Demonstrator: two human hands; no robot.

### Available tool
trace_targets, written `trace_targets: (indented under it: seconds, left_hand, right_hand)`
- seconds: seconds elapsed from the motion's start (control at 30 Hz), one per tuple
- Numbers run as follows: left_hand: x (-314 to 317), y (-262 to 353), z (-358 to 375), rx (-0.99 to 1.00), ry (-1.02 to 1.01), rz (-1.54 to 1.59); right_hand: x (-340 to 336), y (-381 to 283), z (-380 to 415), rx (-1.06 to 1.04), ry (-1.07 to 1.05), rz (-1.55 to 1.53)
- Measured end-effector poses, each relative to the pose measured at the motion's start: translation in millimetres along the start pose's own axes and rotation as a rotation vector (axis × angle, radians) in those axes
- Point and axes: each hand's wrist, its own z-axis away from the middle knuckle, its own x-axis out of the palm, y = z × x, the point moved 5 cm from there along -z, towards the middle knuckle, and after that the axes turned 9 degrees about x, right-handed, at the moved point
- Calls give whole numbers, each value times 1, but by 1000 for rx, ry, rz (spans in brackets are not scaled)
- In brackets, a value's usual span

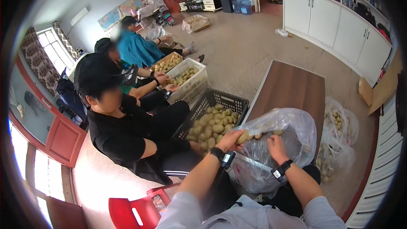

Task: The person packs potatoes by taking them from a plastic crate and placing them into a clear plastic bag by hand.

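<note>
- The left hand gripped a potato, fingers wrapped around it, right at the mouth of the bag.
- The right hand rested against the bag's film near its opening; whether it pinched the plastic or merely pressed on it could not be told.
- The bag sat on the person's lap, against the near end of the brown counter, with a few more potatoes showing inside near its upper edge.
- The potato looked small, rounded, firm and dry-skinned, pale tan; it would probably handle as a dense, stiff lump, easy to hold with a full wrap of the fingers and not fragile.
- The bag was thin, clear, crinkled plastic, soft and slack; it would likely sag and slip, so the rim seemed the best place to take hold.
- A black crate with lattice walls stood just left of the bag, piled with potatoes of similar size.
- A white crate and a cardboard box lay further back, both holding potatoes.
- Three other people sat along the left, their hands at the far crates.
- Another clear bag of potatoes slumped on the floor to the right.
</note>
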Motion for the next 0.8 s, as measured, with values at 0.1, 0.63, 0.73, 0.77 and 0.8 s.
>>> trace_targets:
  seconds: [0.1,0.63,0.73,0.77,0.8]
  left_hand:
    - [-29,-1,-7,97,153,55]
    - [-173,-26,-18,173,300,-910]
    - [-152,-9,-2,239,157,-1592]
    - [-159,-9,-6,305,263,-1574]
    - [-164,-12,-9,355,262,-1631]
  right_hand:
    - [-33,30,-3,185,-2,311]
    - [-57,127,-12,636,-82,408]
    - [-61,125,-9,677,-156,423]
    - [-59,124,-8,666,-92,395]
    - [-58,124,-8,653,-31,367]
